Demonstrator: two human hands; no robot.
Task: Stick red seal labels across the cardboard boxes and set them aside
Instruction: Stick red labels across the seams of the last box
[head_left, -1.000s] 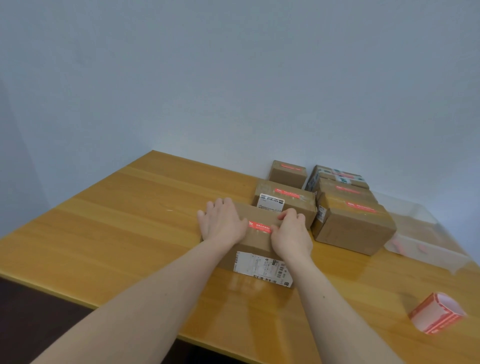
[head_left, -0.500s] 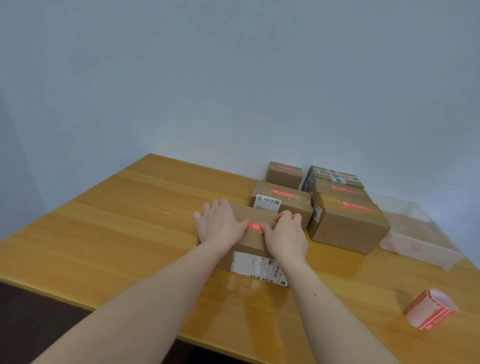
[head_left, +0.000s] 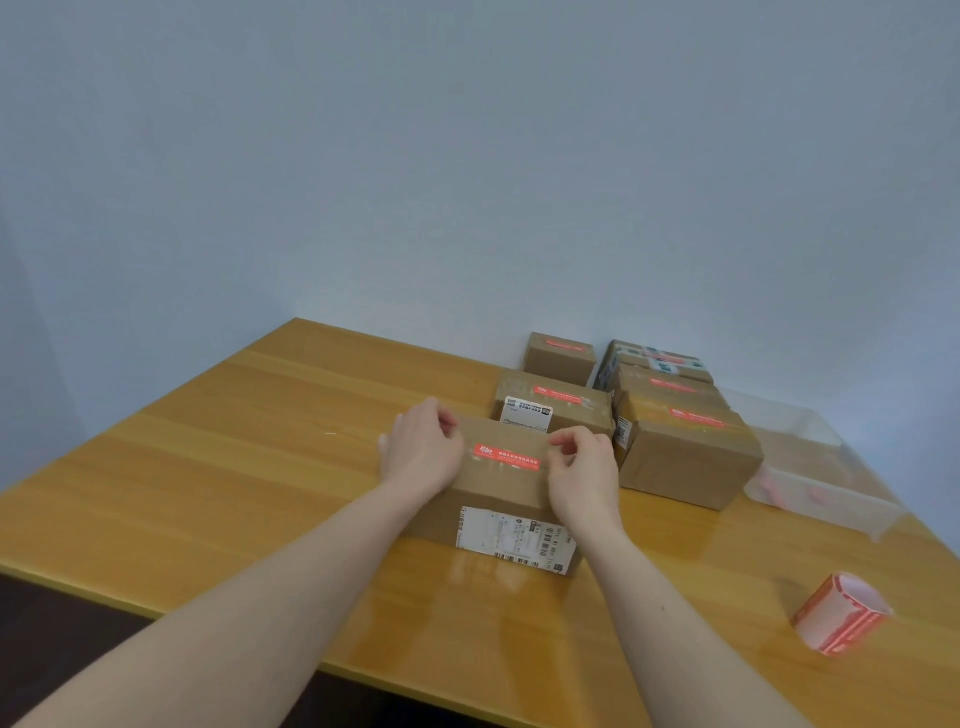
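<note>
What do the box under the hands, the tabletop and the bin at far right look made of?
Brown cardboard box: matte corrugated card, probably, with a glossy red seal label. Orange-yellow table: varnished wood, going by grain and reflections. Clear rectangular bin: translucent plastic, seemingly.

Under our left hand (head_left: 423, 452) the box's (head_left: 498, 483) left end was hidden; print on the white label (head_left: 517, 540) below our hands was too small to read.

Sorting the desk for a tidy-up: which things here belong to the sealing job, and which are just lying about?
Job:
near box
red label on it
label roll
sealed boxes behind
left hand and right hand at the near box

Lying about:
clear plastic tub
</note>
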